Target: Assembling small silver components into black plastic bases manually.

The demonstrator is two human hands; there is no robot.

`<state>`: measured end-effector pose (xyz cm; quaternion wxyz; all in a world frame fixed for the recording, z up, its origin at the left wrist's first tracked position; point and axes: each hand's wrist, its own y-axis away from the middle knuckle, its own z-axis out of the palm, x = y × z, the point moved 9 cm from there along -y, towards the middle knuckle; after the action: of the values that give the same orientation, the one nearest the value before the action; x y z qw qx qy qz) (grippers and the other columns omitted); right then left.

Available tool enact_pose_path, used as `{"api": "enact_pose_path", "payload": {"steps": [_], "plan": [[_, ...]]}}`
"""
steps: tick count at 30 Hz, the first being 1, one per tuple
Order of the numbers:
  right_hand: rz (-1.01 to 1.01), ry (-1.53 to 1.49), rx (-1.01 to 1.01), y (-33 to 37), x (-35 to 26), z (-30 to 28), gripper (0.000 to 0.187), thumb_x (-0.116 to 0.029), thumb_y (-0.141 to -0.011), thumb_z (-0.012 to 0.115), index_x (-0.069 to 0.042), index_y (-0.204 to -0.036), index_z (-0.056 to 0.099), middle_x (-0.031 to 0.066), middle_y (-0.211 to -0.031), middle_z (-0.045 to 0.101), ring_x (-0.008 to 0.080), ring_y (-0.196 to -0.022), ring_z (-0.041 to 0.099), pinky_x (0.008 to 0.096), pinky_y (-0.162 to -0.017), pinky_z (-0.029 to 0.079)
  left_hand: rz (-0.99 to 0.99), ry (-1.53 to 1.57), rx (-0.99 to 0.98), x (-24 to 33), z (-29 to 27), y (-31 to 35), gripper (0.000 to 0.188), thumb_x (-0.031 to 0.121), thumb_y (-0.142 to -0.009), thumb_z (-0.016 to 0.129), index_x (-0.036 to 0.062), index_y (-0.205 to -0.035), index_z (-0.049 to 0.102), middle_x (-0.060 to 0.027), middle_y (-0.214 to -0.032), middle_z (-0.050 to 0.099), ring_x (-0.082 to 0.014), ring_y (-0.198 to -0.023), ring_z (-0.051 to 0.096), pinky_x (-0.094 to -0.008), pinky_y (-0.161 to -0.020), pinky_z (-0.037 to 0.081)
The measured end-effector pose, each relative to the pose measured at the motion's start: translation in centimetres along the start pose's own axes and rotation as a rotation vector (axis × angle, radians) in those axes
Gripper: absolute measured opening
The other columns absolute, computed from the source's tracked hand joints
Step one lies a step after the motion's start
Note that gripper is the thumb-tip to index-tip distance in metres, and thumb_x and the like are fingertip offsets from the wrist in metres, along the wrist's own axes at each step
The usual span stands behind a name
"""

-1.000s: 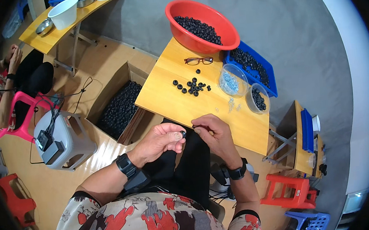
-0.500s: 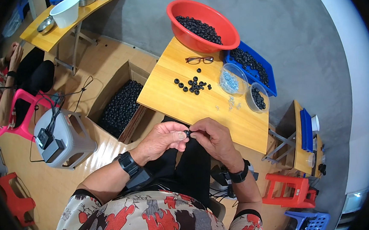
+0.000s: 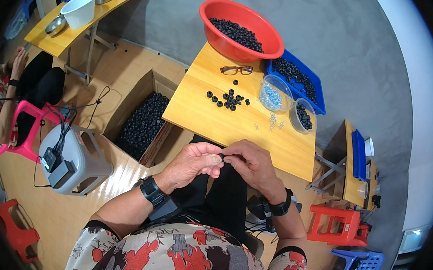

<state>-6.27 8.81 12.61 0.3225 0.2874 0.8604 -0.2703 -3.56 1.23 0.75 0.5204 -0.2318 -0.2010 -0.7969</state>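
Between my two hands is a small black round part [image 3: 222, 157], mostly covered by fingertips. My left hand [image 3: 196, 161] pinches it from the left with thumb and fingers. From the right, the thumb and forefinger of my right hand [image 3: 251, 163] close on the same part. Both hands are over my lap, just off the near edge of the wooden table [image 3: 193, 94]. On that table lies a loose group of similar black parts [image 3: 231, 100]. Beside them are small clear pieces [image 3: 275, 122], a clear tub of light-blue pieces [image 3: 272, 97] and a clear tub of black parts [image 3: 303, 116].
A red basin [image 3: 275, 35] and a blue tray [image 3: 315, 78], both holding black parts, stand at the far side near glasses [image 3: 236, 70]. Left of the table, a cardboard box [image 3: 114, 112] holds many more. A grey stool [image 3: 80, 159] carries cables. Another person [image 3: 4, 109] sits far left.
My hands stay together in nearly the same place, and the black part shows slightly less between the fingertips. The whole view has shifted very slightly.
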Motion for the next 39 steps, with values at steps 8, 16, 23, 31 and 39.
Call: {"api": "enact_pose_path", "payload": {"steps": [8, 16, 23, 31, 39], "plan": [[0.015, -0.046, 0.003, 0.1, 0.6, 0.3, 0.018, 0.003, -0.076, 0.066, -0.003, -0.092, 0.063, 0.0092, -0.080, 0.061, 0.0211, -0.071, 0.061, 0.0280, -0.063, 0.048, -0.022, 0.001, -0.018, -0.3, -0.2, 0.0, 0.022, 0.011, -0.088, 0.060, -0.0014, -0.106, 0.058, -0.0097, -0.088, 0.063, -0.0128, -0.073, 0.063, -0.0254, -0.067, 0.056], [0.007, -0.115, 0.028, 0.4, 1.4, 0.7, 0.018, 0.002, -0.075, 0.068, -0.005, -0.091, 0.064, 0.0075, -0.079, 0.061, 0.0194, -0.071, 0.059, 0.0275, -0.062, 0.047, -0.016, -0.051, -0.027, -0.1, 0.4, 0.1, 0.023, 0.016, -0.090, 0.058, -0.0009, -0.106, 0.059, -0.0072, -0.088, 0.063, -0.0109, -0.074, 0.063, -0.0245, -0.067, 0.056], [0.039, -0.035, 0.018, 0.6, 0.8, 0.8, 0.021, -0.004, -0.074, 0.071, -0.006, -0.094, 0.064, 0.0080, -0.082, 0.059, 0.0201, -0.070, 0.059, 0.0274, -0.061, 0.046, -0.006, -0.100, -0.023, -0.1, 0.5, 0.3, 0.026, 0.023, -0.092, 0.055, 0.0019, -0.107, 0.058, -0.0029, -0.083, 0.060, -0.0082, -0.073, 0.060, -0.0226, -0.066, 0.054], [-0.235, 0.677, 0.094, -0.1, -3.2, 0.5, 0.046, -0.041, -0.069, 0.073, -0.005, -0.093, 0.059, 0.0070, -0.077, 0.052, 0.0210, -0.065, 0.057, 0.0285, -0.053, 0.043, 0.029, -0.105, 0.053, -0.2, -0.2, -0.1, 0.025, 0.026, -0.093, 0.054, 0.0034, -0.104, 0.058, -0.0026, -0.086, 0.061, -0.0070, -0.076, 0.060, -0.0214, -0.067, 0.052], [-0.270, 0.956, -0.105, -0.3, -1.4, 3.2, 0.039, -0.046, -0.069, 0.067, -0.011, -0.077, 0.052, 0.0026, -0.069, 0.043, 0.0173, -0.061, 0.050, 0.0309, -0.051, 0.037, -0.016, -0.227, 0.081, -0.2, -0.6, -0.2, 0.024, 0.026, -0.094, 0.052, 0.0046, -0.103, 0.059, -0.0019, -0.087, 0.064, -0.0057, -0.078, 0.060, -0.0200, -0.069, 0.048]]}}
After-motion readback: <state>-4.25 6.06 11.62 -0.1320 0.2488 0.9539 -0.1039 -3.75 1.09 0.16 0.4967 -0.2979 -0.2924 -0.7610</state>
